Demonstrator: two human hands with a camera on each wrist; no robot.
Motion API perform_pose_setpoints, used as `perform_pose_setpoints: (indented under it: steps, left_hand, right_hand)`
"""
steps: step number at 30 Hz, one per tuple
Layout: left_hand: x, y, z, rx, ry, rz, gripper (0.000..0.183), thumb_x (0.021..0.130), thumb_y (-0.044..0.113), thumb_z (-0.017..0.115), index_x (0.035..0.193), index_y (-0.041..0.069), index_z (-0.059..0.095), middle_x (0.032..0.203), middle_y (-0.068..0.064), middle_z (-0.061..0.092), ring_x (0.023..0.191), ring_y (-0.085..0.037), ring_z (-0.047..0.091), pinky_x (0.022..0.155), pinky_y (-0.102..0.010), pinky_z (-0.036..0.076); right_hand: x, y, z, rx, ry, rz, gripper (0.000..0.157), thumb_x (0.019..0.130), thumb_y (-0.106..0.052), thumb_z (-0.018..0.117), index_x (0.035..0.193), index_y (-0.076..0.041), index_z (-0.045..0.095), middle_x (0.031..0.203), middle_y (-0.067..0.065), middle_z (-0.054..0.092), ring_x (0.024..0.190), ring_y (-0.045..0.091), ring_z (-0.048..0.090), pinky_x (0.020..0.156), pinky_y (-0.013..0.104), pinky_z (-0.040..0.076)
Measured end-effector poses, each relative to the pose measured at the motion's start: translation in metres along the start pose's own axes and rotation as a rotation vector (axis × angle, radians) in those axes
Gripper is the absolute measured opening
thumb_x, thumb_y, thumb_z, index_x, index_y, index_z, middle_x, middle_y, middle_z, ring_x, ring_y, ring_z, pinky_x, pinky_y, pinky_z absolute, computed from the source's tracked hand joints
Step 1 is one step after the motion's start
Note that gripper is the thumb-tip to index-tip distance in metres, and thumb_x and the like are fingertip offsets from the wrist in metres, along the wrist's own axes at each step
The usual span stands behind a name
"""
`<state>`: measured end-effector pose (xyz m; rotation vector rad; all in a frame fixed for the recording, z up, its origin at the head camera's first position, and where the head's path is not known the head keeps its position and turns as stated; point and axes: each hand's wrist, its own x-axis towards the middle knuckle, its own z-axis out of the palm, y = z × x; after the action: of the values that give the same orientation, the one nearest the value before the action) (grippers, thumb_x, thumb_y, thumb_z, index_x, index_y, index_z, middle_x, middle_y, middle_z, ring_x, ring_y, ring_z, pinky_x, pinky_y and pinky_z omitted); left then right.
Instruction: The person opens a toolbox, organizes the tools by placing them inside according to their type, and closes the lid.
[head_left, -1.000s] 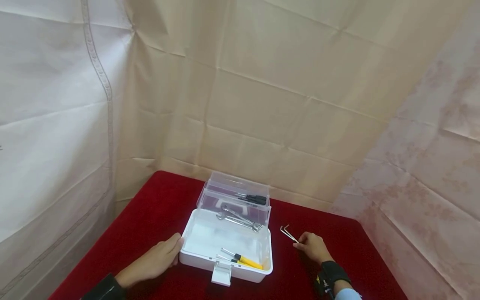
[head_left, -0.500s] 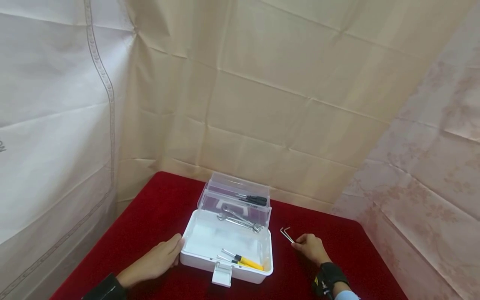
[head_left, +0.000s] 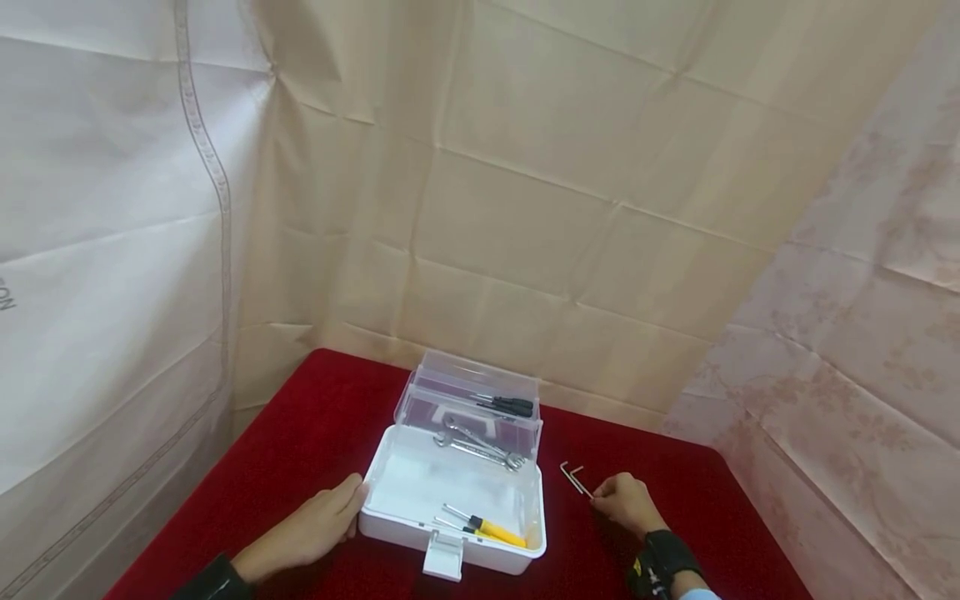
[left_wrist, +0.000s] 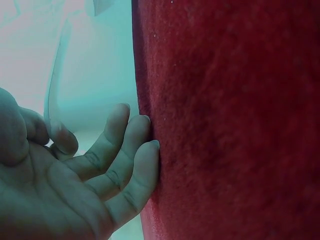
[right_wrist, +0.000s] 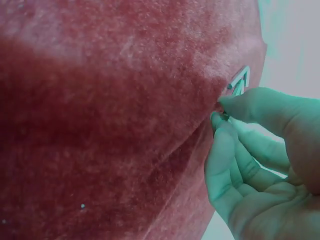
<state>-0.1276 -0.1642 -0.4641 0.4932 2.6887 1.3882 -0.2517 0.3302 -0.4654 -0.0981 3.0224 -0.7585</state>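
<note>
A white toolbox (head_left: 420,479) lies open in the middle, its clear lid (head_left: 450,400) folded back. My left hand (head_left: 318,521) holds its left wall; in the left wrist view, thumb and forefinger (left_wrist: 65,142) pinch the rim while the other fingers lie lower, by the red cloth. To the right of the box, my right hand (head_left: 624,502) pinches the near end of two hex keys (head_left: 576,481). Their bent ends point away from me, low over the cloth. The right wrist view shows thumb and forefinger on the hex keys (right_wrist: 241,82), the grip partly hidden.
Inside the toolbox, yellow-handled screwdrivers (head_left: 498,533) lie near the front and wrenches (head_left: 480,450) at the back. Black-handled screwdrivers (head_left: 510,406) rest in the lid. A white latch (head_left: 443,556) hangs in front. Cloth drapes (head_left: 525,208) surround the red-covered table (head_left: 300,433).
The two hex keys were spread apart, then came nearly side by side; one now sits staggered along the other. My right hand shifted only slightly. My left hand stays at the toolbox.
</note>
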Motion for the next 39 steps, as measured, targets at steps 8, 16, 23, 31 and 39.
perform_pose_setpoints:
  steps: [8,16,23,31,39]
  left_hand:
    - [-0.001,-0.001,0.000,-0.005,0.004,-0.003,0.024,0.107,0.033,0.038,0.097,0.012,0.045,0.070,-0.002,0.054,0.059,-0.016,0.048,0.054,-0.027,0.041]
    - [0.000,-0.003,0.000,0.002,0.004,-0.003,0.025,0.108,0.033,0.036,0.097,0.013,0.045,0.070,-0.001,0.054,0.058,-0.015,0.049,0.054,-0.027,0.042]
    - [0.001,-0.003,0.000,0.002,0.006,0.003,0.027,0.108,0.035,0.035,0.097,0.013,0.046,0.070,-0.001,0.054,0.058,-0.014,0.048,0.053,-0.026,0.041]
    - [0.002,-0.002,0.000,-0.002,0.002,-0.009,0.026,0.108,0.033,0.035,0.097,0.013,0.046,0.070,-0.002,0.055,0.057,-0.015,0.047,0.052,-0.025,0.039]
    - [0.002,0.000,0.001,-0.012,-0.004,-0.023,0.025,0.107,0.034,0.036,0.097,0.012,0.046,0.071,-0.002,0.055,0.058,-0.016,0.048,0.052,-0.026,0.040]
  right_hand:
    - [-0.004,0.005,-0.012,-0.040,0.107,0.093,0.006,0.088,-0.009,0.068,0.085,-0.008,0.072,0.080,0.000,0.067,0.076,0.017,0.060,0.065,0.035,0.046]
    - [-0.007,0.010,-0.019,-0.035,0.253,0.067,0.010,0.090,-0.012,0.067,0.091,-0.005,0.073,0.079,0.003,0.068,0.073,0.018,0.060,0.063,0.035,0.045]
    - [-0.005,0.010,-0.018,-0.011,0.339,0.033,0.010,0.092,-0.012,0.065,0.094,-0.006,0.072,0.083,0.005,0.069,0.072,0.017,0.058,0.063,0.034,0.043]
    - [-0.004,0.004,-0.020,-0.003,0.407,0.003,0.010,0.092,-0.013,0.065,0.095,-0.007,0.073,0.083,0.002,0.068,0.075,0.019,0.061,0.065,0.035,0.044]
    - [-0.002,-0.003,-0.024,-0.014,0.446,-0.044,0.010,0.093,-0.013,0.065,0.095,-0.007,0.073,0.084,0.003,0.070,0.076,0.020,0.063,0.067,0.037,0.046]
